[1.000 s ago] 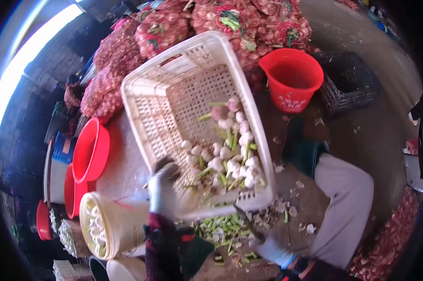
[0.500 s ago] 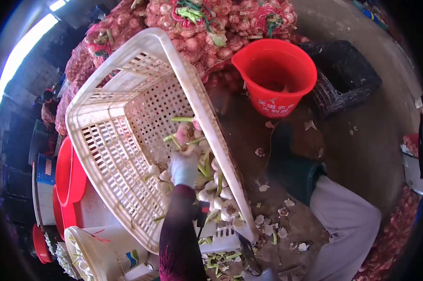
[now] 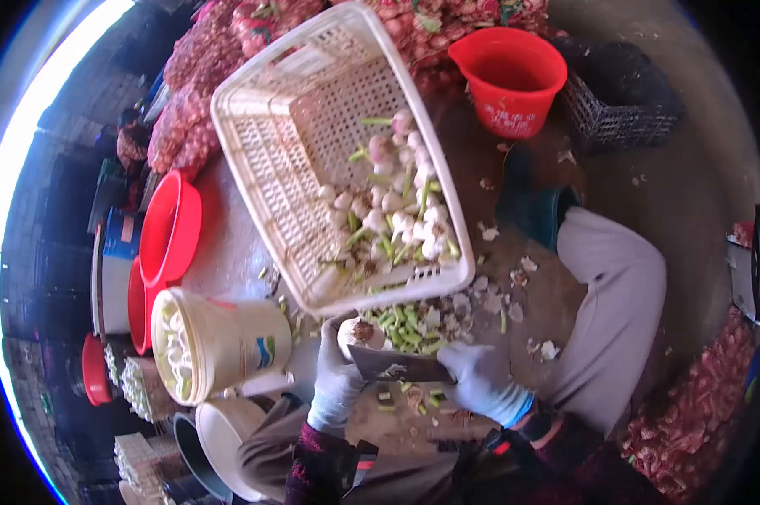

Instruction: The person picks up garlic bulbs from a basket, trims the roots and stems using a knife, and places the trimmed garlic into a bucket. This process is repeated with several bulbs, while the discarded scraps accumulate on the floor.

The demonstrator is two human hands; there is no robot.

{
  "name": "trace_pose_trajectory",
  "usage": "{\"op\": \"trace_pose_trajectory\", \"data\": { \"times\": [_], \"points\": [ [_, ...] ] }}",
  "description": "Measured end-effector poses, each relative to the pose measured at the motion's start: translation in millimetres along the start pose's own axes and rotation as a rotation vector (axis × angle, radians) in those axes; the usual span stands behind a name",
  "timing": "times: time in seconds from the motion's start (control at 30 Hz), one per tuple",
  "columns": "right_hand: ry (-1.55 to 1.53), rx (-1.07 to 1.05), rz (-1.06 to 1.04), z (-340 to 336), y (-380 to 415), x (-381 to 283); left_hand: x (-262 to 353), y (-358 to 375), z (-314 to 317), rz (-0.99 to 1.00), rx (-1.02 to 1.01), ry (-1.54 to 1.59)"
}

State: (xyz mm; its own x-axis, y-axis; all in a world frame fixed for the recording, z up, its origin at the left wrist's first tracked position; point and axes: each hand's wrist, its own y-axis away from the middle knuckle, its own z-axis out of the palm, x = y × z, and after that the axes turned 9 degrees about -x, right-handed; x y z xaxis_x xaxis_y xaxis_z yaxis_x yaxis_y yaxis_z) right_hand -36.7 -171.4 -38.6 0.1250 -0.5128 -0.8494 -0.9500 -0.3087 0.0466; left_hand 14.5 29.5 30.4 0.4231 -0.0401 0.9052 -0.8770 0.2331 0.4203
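My left hand [image 3: 335, 383], in a pale glove, is closed around a garlic bulb [image 3: 360, 333], its brown, rooty end facing up and away. In my gloved right hand [image 3: 483, 383] is a knife [image 3: 403, 368] with a wide dark blade. The blade points left and its tip overlaps the lower side of the bulb. Just beyond my hands a white plastic crate [image 3: 266, 181] stands tilted, with garlic bulbs [image 3: 418, 210] on green stem stubs heaped along its right and near sides.
Cut green stems [image 3: 405, 326] and papery peelings litter the floor before me. To the left stand a cream bucket [image 3: 254, 337] of garlic and red tubs [image 3: 178, 227]. Beyond are a red bucket [image 3: 514, 114], a black crate [image 3: 619, 122] and net sacks [image 3: 186, 126]. A person [image 3: 132, 147] is far left.
My left hand has come out of the crate toward me with a garlic bulb. My right hand has raised the knife from low in view to meet it. The view has tipped downward.
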Motion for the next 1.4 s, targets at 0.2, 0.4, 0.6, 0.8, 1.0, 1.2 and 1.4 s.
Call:
{"op": "trace_pose_trajectory", "data": {
  "times": [0.2,0.4,0.6,0.8,1.0,1.2,1.4],
  "points": [
    [0.149,-0.058,-0.203,22.2,9.1,-6.8,-27.8,45.8,-20.8,0.092,0.142,-0.44],
    [0.186,-0.074,-0.124,54.5,-0.5,20.1,-58.9,35.5,-26.7,0.128,0.251,-0.296],
    [0.083,-0.143,-0.051,85.4,0.2,42.9,-67.2,35.0,-17.8,0.079,0.328,-0.303],
    [0.098,-0.316,0.505,93.2,-7.5,88.3,-20.2,52.1,24.6,0.222,0.261,-0.306],
    [-0.216,-0.227,0.484,83.4,-1.9,58.1,-45.0,29.0,10.1,0.201,0.307,0.042],
    [-0.453,0.345,0.073,37.3,-12.8,-11.4,-82.6,7.4,16.4,0.252,0.278,0.68],
    [-0.25,-0.252,0.538,119.9,0.3,70.5,-74.8,2.0,5.7,0.289,0.399,0.559]
  ]
}}
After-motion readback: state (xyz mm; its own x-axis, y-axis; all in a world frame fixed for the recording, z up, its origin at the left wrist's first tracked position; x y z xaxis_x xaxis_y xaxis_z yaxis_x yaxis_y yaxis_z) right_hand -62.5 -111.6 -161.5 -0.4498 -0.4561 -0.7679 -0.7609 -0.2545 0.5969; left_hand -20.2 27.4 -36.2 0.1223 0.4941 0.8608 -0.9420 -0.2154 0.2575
